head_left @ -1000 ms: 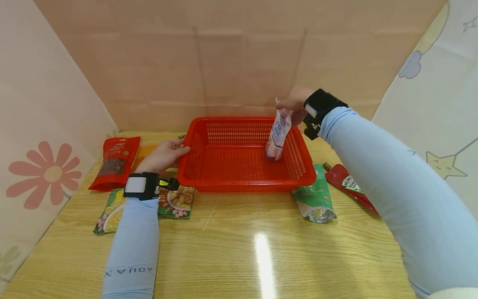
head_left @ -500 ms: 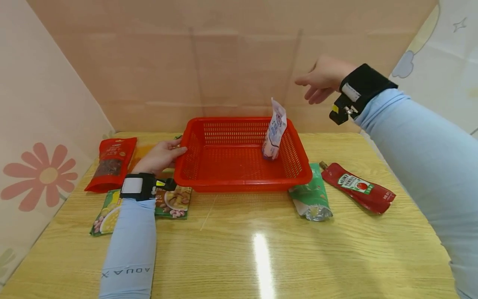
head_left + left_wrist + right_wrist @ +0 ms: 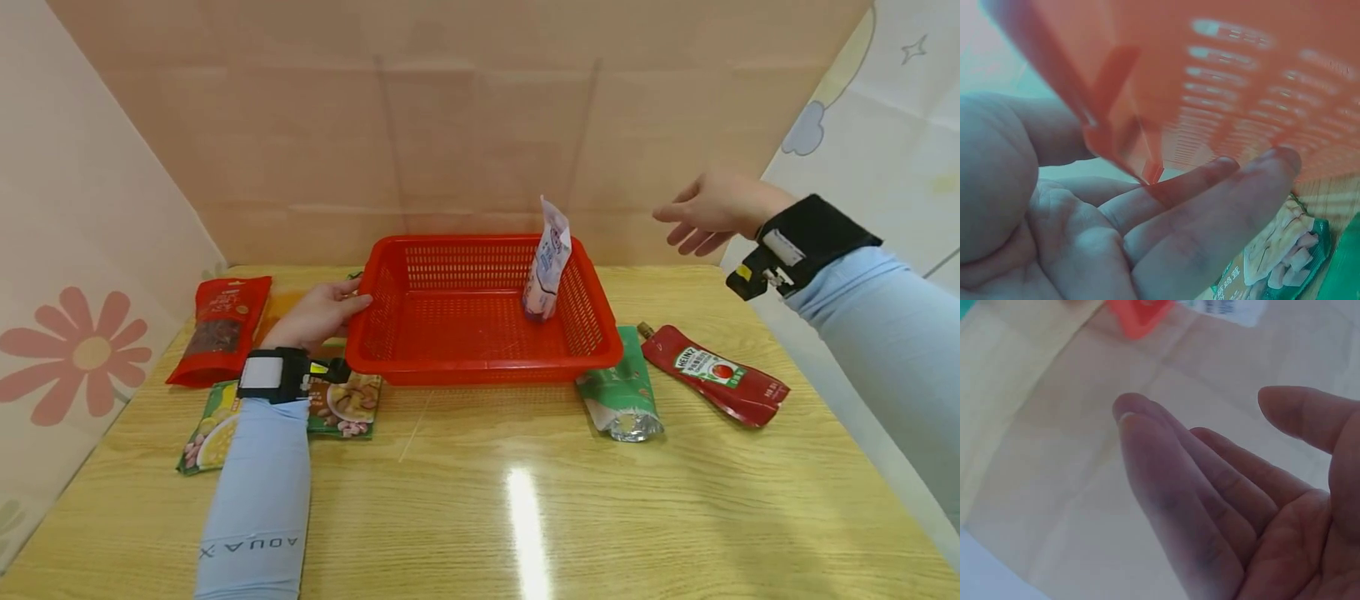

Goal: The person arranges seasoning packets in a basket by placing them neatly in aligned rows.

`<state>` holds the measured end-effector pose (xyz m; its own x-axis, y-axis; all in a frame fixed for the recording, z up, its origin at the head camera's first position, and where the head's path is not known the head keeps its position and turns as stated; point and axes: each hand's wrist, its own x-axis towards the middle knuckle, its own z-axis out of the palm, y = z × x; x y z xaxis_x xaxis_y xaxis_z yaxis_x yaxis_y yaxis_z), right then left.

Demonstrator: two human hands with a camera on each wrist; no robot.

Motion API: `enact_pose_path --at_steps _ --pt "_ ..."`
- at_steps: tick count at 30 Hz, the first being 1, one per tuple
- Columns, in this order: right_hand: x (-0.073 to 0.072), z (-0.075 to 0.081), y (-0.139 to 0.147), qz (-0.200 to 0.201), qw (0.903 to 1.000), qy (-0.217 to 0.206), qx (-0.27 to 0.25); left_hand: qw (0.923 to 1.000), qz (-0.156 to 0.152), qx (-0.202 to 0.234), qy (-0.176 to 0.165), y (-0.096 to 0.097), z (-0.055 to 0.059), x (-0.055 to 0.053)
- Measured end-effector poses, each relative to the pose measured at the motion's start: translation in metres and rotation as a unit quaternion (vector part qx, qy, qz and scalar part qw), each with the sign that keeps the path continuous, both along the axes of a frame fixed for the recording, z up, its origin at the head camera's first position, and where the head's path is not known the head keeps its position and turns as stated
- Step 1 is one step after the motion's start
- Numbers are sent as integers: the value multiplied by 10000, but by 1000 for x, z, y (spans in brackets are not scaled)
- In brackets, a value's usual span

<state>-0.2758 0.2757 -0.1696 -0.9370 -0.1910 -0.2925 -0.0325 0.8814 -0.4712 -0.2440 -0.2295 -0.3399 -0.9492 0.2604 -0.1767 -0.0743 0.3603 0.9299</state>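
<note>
My left hand [image 3: 322, 315] grips the left rim of a red plastic basket [image 3: 480, 368], thumb over the edge. In the left wrist view the fingers [image 3: 1204, 231] lie along the outside of its slotted wall. A white and purple pouch [image 3: 548, 265] stands in the basket, leaning on the right side and sticking up past the rim. Off to the right, my right hand [image 3: 723, 204] hangs in the air with relaxed fingers and holds nothing. Below it on the table lies a red Heinz ketchup pouch [image 3: 712, 373] with a spout.
A green and silver pouch [image 3: 622, 387] lies partly beneath the basket's front right corner. On the left are a red snack bag [image 3: 221, 329], a yellow-green food packet [image 3: 212, 429] and a brown-green one [image 3: 345, 404]. A papered wall [image 3: 480, 125] rises behind the basket.
My right hand has let go of the white and purple pouch, lifted away and moved right. The pouch stays standing in the basket. My left hand keeps its grip on the rim.
</note>
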Motion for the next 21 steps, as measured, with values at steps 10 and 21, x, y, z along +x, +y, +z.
enact_pose_path --at_steps 10,21 --pt "18 -58 42 103 9999 -69 111 9995 -66 293 -109 -6 -2 -1" --pt "37 -112 87 88 9982 -386 460 9995 -126 276 -21 -8 -3 0"
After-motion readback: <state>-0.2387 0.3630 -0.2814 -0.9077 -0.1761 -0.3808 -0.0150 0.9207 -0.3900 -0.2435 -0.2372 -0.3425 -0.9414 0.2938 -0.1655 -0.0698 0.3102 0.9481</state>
